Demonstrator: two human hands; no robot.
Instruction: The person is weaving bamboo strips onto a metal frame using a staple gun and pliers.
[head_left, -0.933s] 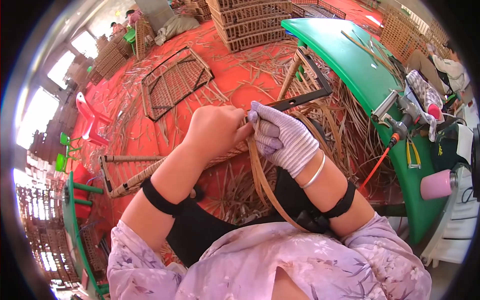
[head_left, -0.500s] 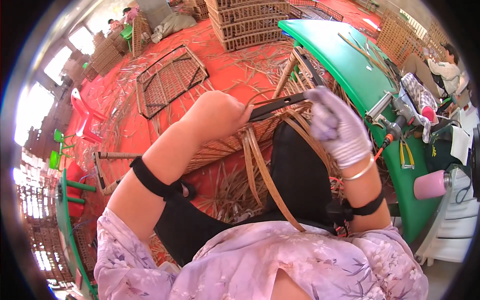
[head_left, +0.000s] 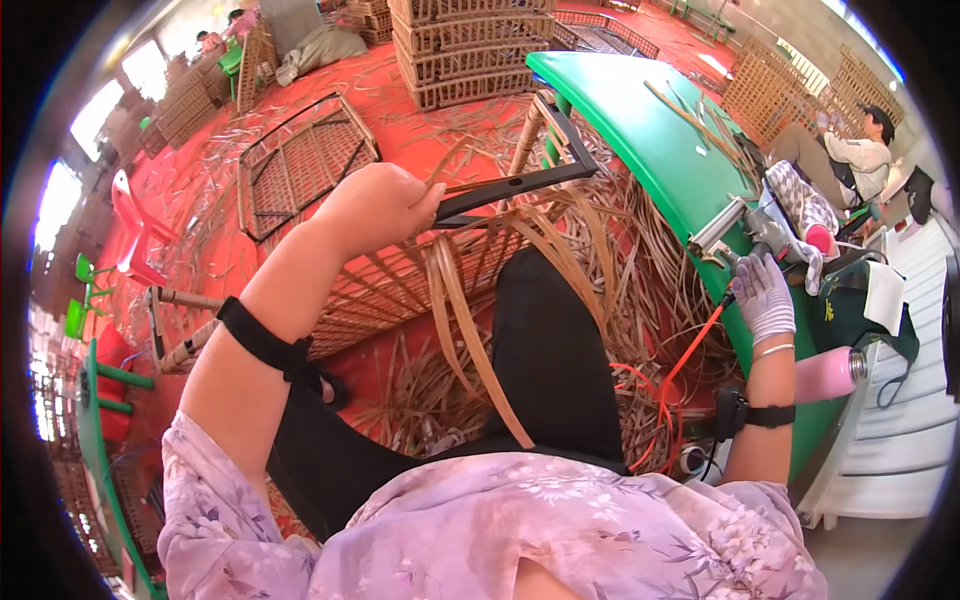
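Note:
My bare left hand [head_left: 385, 208] is closed on the black rim bar [head_left: 520, 186] of a woven crate [head_left: 400, 285], which leans against my legs. A thin brown strip stands up by its fingers. Long brown strips [head_left: 470, 330] hang from the rim across my black trousers. On the right, my gloved right hand [head_left: 765, 298] has its fingers curled over the handle of an air-powered tool with a silver head [head_left: 716, 230], probably a stapler. The tool lies at the edge of the green table [head_left: 625, 100]; the hand hides part of its handle.
An orange hose [head_left: 690, 345] runs down from the tool. A pink bottle [head_left: 830, 375] and dark bag [head_left: 865, 310] are at the right. Loose strips litter the red floor [head_left: 210, 205]. Stacked crates [head_left: 470, 50] stand ahead; another person [head_left: 860, 155] sits at far right.
My right hand has let go of the crate's black rim and moved right and down to the tool on the table. My left hand still holds the rim. The whole view has shifted slightly.

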